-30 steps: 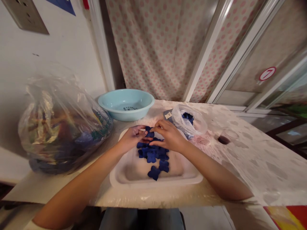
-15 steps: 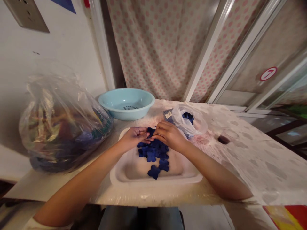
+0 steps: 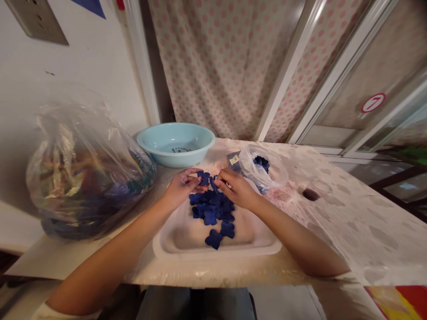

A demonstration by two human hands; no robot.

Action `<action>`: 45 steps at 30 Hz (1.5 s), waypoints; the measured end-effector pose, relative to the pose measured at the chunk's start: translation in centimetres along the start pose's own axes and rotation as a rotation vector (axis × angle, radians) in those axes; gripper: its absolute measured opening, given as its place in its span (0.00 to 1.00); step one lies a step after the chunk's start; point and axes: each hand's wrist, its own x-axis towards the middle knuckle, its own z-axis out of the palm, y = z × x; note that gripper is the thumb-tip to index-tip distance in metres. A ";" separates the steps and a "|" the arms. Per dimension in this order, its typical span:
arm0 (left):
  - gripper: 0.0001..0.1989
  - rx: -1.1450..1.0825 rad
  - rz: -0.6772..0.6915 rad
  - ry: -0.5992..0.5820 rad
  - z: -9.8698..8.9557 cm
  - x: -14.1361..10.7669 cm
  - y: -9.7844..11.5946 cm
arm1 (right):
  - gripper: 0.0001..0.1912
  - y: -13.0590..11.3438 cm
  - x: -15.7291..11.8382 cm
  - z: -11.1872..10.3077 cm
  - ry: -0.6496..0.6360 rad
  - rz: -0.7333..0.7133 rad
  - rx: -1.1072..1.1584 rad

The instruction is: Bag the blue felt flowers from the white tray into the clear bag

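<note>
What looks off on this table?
One thing: a dark oval patch on the mottled table cover, right of the clear bag. It stands out against the pale surface; can't tell whether it's a hole or a stain.

A homely workroom, with a polka-dot curtain [image 3: 216, 75] and plastic-covered table [image 3: 350, 231].

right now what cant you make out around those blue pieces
All from the head view:
- Dark blue four-lobed piece: the fingers of the left hand and right hand hide how it is held.
- Pile on the white plastic tray: overlapping pieces hide the count.
- Large clear plastic bag: creased film and glare blur its contents.
- Small cream label on the blue packet: too small to read.
</note>
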 end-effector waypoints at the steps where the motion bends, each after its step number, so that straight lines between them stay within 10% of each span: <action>1: 0.20 0.020 0.008 -0.008 0.0 0.0 0.0 | 0.12 0.0 0.0 0.0 0.010 0.007 0.018; 8: 0.07 0.267 0.052 -0.259 0.1 -0.5 -0.6 | 0.12 0.1 0.0 0.1 0.095 0.040 0.025; 16: 0.08 0.386 0.118 -0.456 0.4 -1.4 0.3 | 0.13 0.3 -0.1 0.2 -0.095 -0.151 0.188; 27: 0.12 0.462 0.134 -0.356 0.5 -1.5 0.6 | 0.14 -0.3 -0.2 0.1 -0.168 0.025 0.463; 37: 0.13 0.403 0.124 -0.266 0.5 -1.4 0.8 | 0.14 1.5 0.2 0.6 0.266 0.345 0.235; 45: 0.14 0.336 0.113 -0.193 0.3 -0.8 0.1 | 0.05 0.1 0.0 0.3 0.090 0.022 0.093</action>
